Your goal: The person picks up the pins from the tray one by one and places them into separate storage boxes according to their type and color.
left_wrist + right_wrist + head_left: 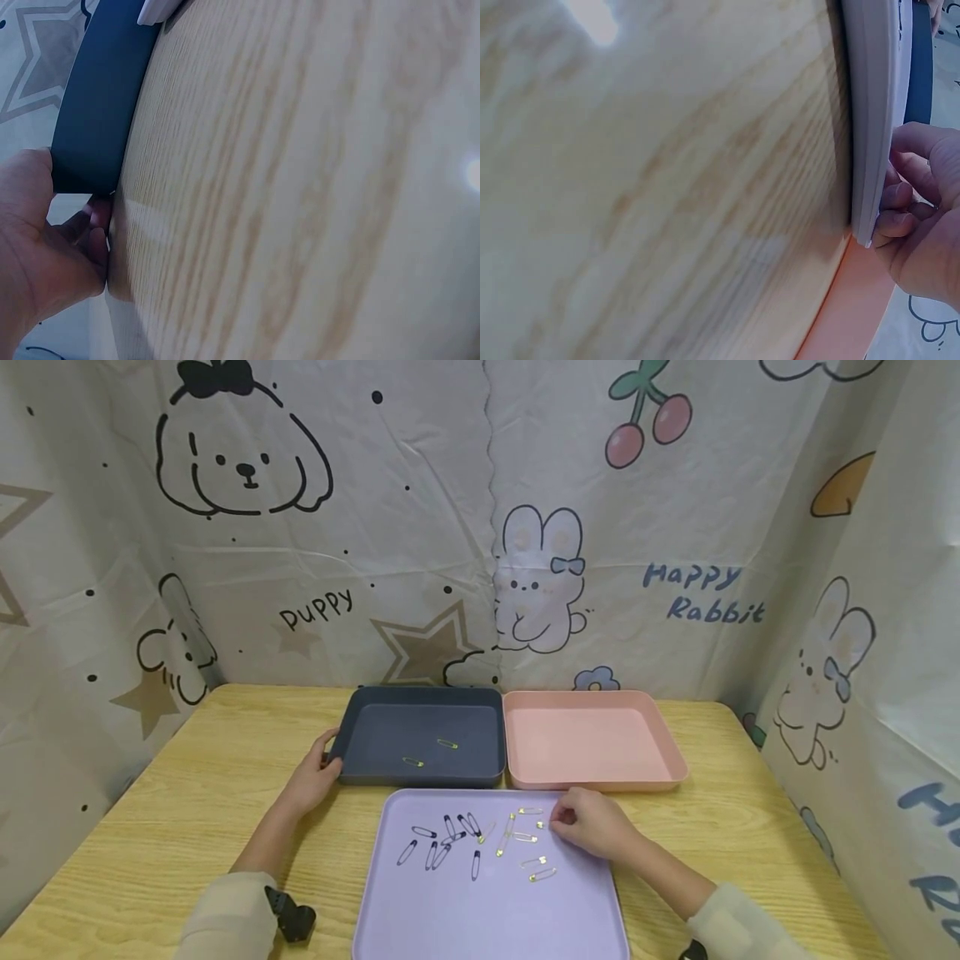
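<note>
My left hand [311, 781] grips the left end of a dark blue tray [420, 781], its thumb against the wall near the front corner. In the left wrist view, its other fingers curl by the tray's lower edge. My right hand [592, 822] is over the right part of a lilac tray [487, 918], with curled fingers close to the surface. Right at those fingertips shows the yellow end of a safety pin [540, 824]; I cannot tell if they pinch it. Several yellow safety pins [524, 837] lie left of this hand, and several black ones [476, 865] farther left.
Two yellow safety pins [447, 743] lie apart in the dark blue tray. A pink tray [592, 743] stands against its right side, behind the lilac one. All three are on a wood-grain table [135, 835], with a printed curtain [420, 552] behind and at both sides.
</note>
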`<control>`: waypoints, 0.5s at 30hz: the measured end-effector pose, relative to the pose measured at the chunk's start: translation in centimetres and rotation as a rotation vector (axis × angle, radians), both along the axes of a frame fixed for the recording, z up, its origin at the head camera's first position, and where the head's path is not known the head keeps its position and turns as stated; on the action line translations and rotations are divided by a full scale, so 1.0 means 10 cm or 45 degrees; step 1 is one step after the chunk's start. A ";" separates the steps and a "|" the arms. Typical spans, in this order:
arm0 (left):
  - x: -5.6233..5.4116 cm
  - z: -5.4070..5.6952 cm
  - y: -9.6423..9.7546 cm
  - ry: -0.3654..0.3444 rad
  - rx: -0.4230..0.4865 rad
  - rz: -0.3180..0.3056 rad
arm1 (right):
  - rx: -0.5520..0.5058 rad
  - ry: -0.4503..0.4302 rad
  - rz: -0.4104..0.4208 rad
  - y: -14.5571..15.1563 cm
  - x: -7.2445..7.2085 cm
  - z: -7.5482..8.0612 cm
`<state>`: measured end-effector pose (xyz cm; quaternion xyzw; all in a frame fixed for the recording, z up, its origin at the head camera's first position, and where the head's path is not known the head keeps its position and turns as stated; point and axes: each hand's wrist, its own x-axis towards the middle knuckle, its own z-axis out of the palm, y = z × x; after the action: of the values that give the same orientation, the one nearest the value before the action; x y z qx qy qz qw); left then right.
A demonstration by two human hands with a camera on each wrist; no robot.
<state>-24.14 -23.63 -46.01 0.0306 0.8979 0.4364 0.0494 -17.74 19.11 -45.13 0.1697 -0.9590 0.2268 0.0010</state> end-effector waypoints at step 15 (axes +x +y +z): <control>0.01 0.01 0.01 -0.023 0.008 -0.003 | -0.143 -0.024 0.013 -0.01 -0.09 0.18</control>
<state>-24.03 -23.58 -45.93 0.0278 0.8960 0.4394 0.0579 -18.68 19.04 -43.29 0.1723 -0.9438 0.2820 0.0005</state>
